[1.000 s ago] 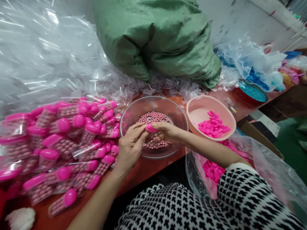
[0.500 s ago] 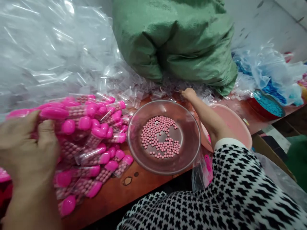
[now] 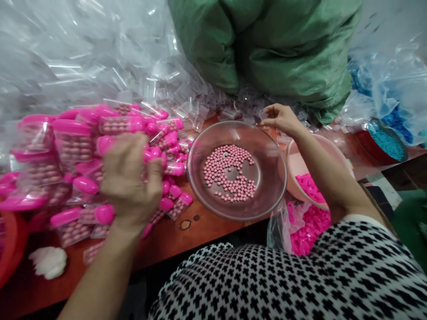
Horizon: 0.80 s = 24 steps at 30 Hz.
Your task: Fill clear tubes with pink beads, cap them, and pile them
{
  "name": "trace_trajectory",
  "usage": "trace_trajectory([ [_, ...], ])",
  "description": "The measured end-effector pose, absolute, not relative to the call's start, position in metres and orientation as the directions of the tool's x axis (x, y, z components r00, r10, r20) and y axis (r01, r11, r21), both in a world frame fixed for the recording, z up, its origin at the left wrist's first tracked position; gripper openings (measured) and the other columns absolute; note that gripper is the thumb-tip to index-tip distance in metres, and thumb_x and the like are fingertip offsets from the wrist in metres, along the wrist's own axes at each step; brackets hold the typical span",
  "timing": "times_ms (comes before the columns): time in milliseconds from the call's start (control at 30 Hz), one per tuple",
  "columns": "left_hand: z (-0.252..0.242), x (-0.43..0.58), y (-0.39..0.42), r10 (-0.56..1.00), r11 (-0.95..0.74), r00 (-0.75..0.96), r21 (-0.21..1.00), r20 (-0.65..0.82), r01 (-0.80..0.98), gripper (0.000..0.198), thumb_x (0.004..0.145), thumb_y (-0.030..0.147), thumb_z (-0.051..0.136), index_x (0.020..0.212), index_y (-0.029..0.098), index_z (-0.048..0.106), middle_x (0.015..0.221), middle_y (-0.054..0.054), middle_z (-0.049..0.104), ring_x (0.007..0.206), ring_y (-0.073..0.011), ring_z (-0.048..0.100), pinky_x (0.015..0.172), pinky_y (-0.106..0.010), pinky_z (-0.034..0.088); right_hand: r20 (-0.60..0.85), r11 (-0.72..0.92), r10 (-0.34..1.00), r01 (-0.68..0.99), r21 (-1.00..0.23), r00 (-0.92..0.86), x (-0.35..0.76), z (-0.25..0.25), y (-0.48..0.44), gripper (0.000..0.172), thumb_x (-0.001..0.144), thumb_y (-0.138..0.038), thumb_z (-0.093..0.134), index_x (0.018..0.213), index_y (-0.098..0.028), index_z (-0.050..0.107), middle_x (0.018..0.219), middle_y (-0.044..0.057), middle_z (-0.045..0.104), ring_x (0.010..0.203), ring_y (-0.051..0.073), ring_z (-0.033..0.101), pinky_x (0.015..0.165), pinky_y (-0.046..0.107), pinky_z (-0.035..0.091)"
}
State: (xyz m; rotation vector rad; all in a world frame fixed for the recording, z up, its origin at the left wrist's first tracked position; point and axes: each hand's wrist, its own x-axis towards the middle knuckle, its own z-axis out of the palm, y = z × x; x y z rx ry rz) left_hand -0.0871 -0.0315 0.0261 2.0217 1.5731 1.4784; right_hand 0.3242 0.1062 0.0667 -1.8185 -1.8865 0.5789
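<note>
My left hand [image 3: 128,182], smeared by motion, is over a pile of small clear plastic containers with bright pink caps [image 3: 71,129], filled with pink beads. Its fingertips are hidden, so I cannot see whether it holds one. My right hand [image 3: 280,119] reaches past the back rim of a clear bowl [image 3: 196,191], its thumb and forefinger apart with nothing visible between them. Close to those fingertips lie loose clear plastic cases [image 3: 247,113]. Inside the bowl is a shallow layer of pink beads [image 3: 230,173].
A stuffed green sack [image 3: 267,53] stands behind the bowl. Right of it are a pink basin [image 3: 327,146], a bag of pink plastic pieces [image 3: 310,231] and a red container of blue beads [image 3: 388,140]. White crumpled stuff [image 3: 49,262] lies beside a red tub [image 3: 13,249] at left.
My left hand has moved right across the capped containers. My right hand has lifted slightly and its fingers have spread. The view has shifted, showing more pink pieces at right.
</note>
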Motion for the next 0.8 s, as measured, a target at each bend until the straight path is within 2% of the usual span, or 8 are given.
trace_trajectory([
  [67, 0.019, -0.055, -0.04, 0.742, -0.567, 0.063, 0.574, 0.668, 0.592, 0.045, 0.09, 0.029, 0.063, 0.135, 0.027, 0.059, 0.139, -0.005, 0.062, 0.134, -0.0298, 0.053, 0.119, -0.051, 0.038, -0.086, 0.158, 0.969, 0.849, -0.505, -0.231, 0.304, 0.071, 0.069, 0.05, 0.068, -0.026, 0.081, 0.113, -0.01, 0.068, 0.104, 0.011, 0.074, 0.088, 0.02, 0.068, 0.083, 0.031, 0.054],
  [133, 0.008, -0.03, -0.046, 0.764, -0.591, 0.135, 0.599, 0.632, 0.541, 0.044, 0.092, 0.031, 0.061, 0.135, 0.025, 0.059, 0.139, -0.009, 0.061, 0.136, -0.0294, 0.051, 0.12, -0.051, 0.036, -0.279, 0.271, 0.898, 0.928, -0.257, -0.339, 0.281, 0.068, 0.037, 0.037, 0.069, -0.022, 0.08, 0.105, -0.014, 0.072, 0.101, 0.01, 0.075, 0.092, 0.024, 0.07, 0.084, 0.033, 0.054],
  [233, -0.007, -0.012, -0.053, 0.799, -0.564, 0.176, 0.615, 0.575, 0.551, 0.039, 0.096, 0.027, 0.052, 0.134, 0.022, 0.059, 0.14, -0.011, 0.06, 0.14, -0.0278, 0.047, 0.121, -0.051, 0.034, -0.484, 0.356, 0.838, 0.925, 0.135, -0.252, 0.249, 0.052, 0.012, 0.025, 0.078, -0.014, 0.067, 0.101, -0.009, 0.074, 0.102, 0.019, 0.075, 0.097, 0.032, 0.071, 0.082, 0.037, 0.055],
  [333, -0.017, -0.01, -0.056, 0.791, -0.564, 0.177, 0.586, 0.585, 0.582, 0.039, 0.097, 0.019, 0.045, 0.132, 0.02, 0.061, 0.137, -0.01, 0.063, 0.138, -0.0252, 0.049, 0.12, -0.049, 0.036, -0.478, 0.397, 0.84, 0.891, 0.22, -0.257, 0.221, 0.034, 0.011, 0.033, 0.084, -0.008, 0.056, 0.113, -0.002, 0.069, 0.113, 0.026, 0.071, 0.107, 0.035, 0.069, 0.085, 0.037, 0.054],
  [433, -0.021, -0.013, -0.057, 0.768, -0.589, 0.168, 0.578, 0.618, 0.565, 0.044, 0.095, 0.011, 0.041, 0.134, 0.019, 0.06, 0.136, -0.01, 0.064, 0.135, -0.0232, 0.052, 0.12, -0.046, 0.038, -0.428, 0.469, 0.826, 0.868, 0.16, -0.367, 0.19, 0.023, 0.021, 0.034, 0.086, -0.009, 0.053, 0.116, -0.002, 0.067, 0.12, 0.026, 0.068, 0.115, 0.033, 0.066, 0.091, 0.035, 0.052],
  [600, -0.026, -0.012, -0.059, 0.746, -0.608, 0.13, 0.587, 0.653, 0.535, 0.048, 0.093, 0.007, 0.039, 0.135, 0.017, 0.059, 0.133, -0.01, 0.066, 0.133, -0.0222, 0.054, 0.118, -0.043, 0.041, -0.36, 0.603, 0.745, 0.798, 0.002, -0.562, 0.145, 0.01, 0.029, 0.031, 0.088, -0.014, 0.054, 0.115, -0.008, 0.067, 0.12, 0.019, 0.07, 0.109, 0.026, 0.066, 0.092, 0.031, 0.049],
  [700, -0.025, -0.012, -0.061, 0.757, -0.594, 0.123, 0.598, 0.642, 0.537, 0.046, 0.093, 0.008, 0.039, 0.134, 0.016, 0.06, 0.131, -0.011, 0.066, 0.132, -0.0221, 0.055, 0.118, -0.043, 0.041, -0.26, 0.578, 0.733, 0.778, -0.248, -0.628, 0.147, 0.006, 0.029, 0.027, 0.079, -0.014, 0.063, 0.105, -0.007, 0.067, 0.106, 0.016, 0.072, 0.094, 0.022, 0.066, 0.085, 0.031, 0.048],
  [800, -0.016, -0.015, -0.061, 0.778, -0.57, 0.118, 0.614, 0.617, 0.546, 0.041, 0.095, 0.013, 0.043, 0.132, 0.015, 0.061, 0.129, -0.011, 0.067, 0.13, -0.0226, 0.057, 0.117, -0.043, 0.041, -0.198, 0.348, 0.777, 0.669, -0.657, -0.598, 0.167, 0.01, 0.024, 0.025, 0.071, -0.015, 0.068, 0.096, -0.01, 0.066, 0.09, 0.006, 0.071, 0.081, 0.017, 0.063, 0.078, 0.029, 0.05],
])
